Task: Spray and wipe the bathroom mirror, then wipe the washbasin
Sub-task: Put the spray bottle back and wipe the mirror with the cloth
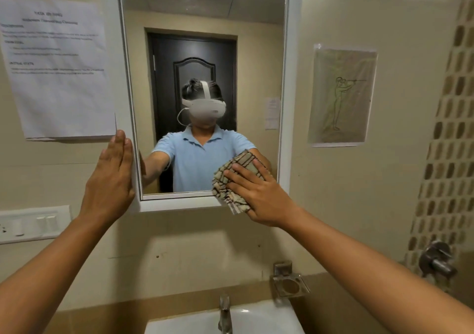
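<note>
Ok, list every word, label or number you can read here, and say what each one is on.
White printed sheet taped left of the white-framed mirror: headings and paragraphs, all too blurred to read.
Small white notice reflected in the mirror: too small to read.
Plastic-covered sheet on the right wall: only a line drawing of a figure, no text.
Nothing else bears writing.

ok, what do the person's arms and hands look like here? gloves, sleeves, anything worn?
Both hands, left hand and right hand, are bare: no gloves, and no rings, watch or bands visible. Both forearms are uncovered from the frame's lower edge to the wrist. The mirror reflection shows a light blue short-sleeved polo shirt whose sleeves end above the elbows. No cables or markings on the arms.
</note>
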Available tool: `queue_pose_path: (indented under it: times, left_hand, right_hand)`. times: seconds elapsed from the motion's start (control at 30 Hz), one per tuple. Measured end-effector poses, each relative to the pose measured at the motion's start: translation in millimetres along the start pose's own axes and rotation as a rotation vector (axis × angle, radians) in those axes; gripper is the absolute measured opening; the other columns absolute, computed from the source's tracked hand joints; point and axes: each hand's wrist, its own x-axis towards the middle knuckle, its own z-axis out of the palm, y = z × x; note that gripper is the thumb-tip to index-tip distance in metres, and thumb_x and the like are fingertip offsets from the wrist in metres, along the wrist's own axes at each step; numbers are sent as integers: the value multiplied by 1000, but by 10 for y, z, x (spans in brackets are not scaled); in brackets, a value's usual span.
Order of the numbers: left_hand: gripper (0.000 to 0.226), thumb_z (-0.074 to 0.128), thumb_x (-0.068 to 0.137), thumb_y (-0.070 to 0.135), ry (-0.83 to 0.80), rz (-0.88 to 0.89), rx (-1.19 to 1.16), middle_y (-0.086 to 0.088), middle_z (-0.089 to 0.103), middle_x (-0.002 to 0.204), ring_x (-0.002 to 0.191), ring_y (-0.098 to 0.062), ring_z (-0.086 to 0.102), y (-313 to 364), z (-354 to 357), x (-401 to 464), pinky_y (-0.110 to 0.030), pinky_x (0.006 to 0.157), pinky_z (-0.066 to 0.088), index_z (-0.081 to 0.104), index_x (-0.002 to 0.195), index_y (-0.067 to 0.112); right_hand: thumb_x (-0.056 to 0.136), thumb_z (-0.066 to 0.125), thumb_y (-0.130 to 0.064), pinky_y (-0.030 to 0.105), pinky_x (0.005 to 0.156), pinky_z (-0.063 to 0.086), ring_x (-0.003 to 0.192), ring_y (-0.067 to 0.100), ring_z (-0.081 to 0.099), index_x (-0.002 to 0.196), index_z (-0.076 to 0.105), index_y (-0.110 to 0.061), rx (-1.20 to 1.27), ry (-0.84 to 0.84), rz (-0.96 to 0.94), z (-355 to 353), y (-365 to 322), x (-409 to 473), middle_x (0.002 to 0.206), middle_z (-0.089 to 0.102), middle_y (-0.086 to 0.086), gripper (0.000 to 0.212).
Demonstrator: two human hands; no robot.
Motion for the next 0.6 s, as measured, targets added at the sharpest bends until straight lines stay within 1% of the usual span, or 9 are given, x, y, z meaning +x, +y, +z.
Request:
queue_pose_path:
  times: [0.13, 0.23, 0.27, 0.37, 0.4, 0.43, 0.5, 0.53, 0.6]
  left_hand:
    - [96, 66, 79, -4, 14, -25, -13, -19, 0, 164, 149, -14, -18, 46, -11, -2, -21, 118, -11, 7, 155, -2]
    - [86, 54, 83, -1, 37, -22, -30, -18, -2, 164, 149, -13, -19, 68, -13, -1, -21, 117, -12, 7, 155, -1]
    - [86, 54, 83, -2, 37, -26, -30, -17, -2, 164, 149, -15, -17, 70, -8, -3, -21, 118, -12, 6, 155, -1]
    - [95, 63, 80, -5, 23, -29, -23, -17, -3, 165, 151, -22, -8, 56, -6, 2, -22, 119, -11, 5, 155, 0]
    - [97, 65, 79, -4, 19, -27, -18, -17, -3, 165, 151, -23, -7, 52, -6, -1, -25, 120, -9, 4, 155, 0]
    - [98, 66, 79, -3, 17, -24, -12, -16, -4, 165, 151, -24, -6, 52, -5, -6, -31, 122, -3, 4, 155, 0]
    - [96, 66, 81, 0, 16, -17, -12, -17, -4, 165, 152, -28, -2, 69, -16, -13, -43, 121, 13, 4, 155, 0]
    - [94, 65, 83, 0, 17, -16, -20, -18, -3, 164, 152, -31, 1, 80, -24, -17, -47, 120, 18, 5, 155, -1]
    - [89, 62, 85, 2, 22, -15, -33, -19, -1, 164, 152, -33, 4, 101, -39, -23, -49, 120, 20, 7, 154, -3]
  right_hand:
    - [85, 45, -36, 56, 119, 15, 150, 22, 21, 143, 49, -20, -34, -64, 164, -80, 198, -291, 158, 34, 1, 60]
    - [83, 42, -36, 56, 118, 18, 149, 22, 23, 145, 46, -21, -13, -72, 305, -123, 154, -365, 157, 35, 1, 64]
    - [83, 43, -34, 57, 118, 19, 148, 22, 25, 143, 47, -21, 10, -56, 357, -129, 96, -368, 157, 37, 1, 62]
    - [82, 44, -31, 58, 117, 23, 144, 22, 34, 132, 57, -20, 110, 26, 506, -124, -75, -358, 151, 46, 2, 53]
    - [82, 43, -31, 57, 116, 26, 143, 22, 37, 130, 58, -19, 145, 45, 543, -133, -117, -343, 148, 48, 2, 52]
    - [83, 43, -31, 57, 114, 29, 140, 22, 40, 129, 59, -18, 176, 57, 576, -147, -155, -322, 146, 51, 2, 50]
    - [85, 47, -29, 53, 107, 39, 131, 25, 52, 127, 60, -15, 220, 83, 627, -195, -217, -269, 138, 59, 5, 46]
    - [84, 49, -29, 50, 100, 44, 120, 28, 59, 123, 62, -12, 236, 111, 644, -230, -254, -231, 130, 64, 7, 44]
    - [84, 47, -32, 45, 87, 50, 101, 31, 65, 110, 66, -11, 267, 154, 665, -291, -341, -139, 114, 70, 8, 38]
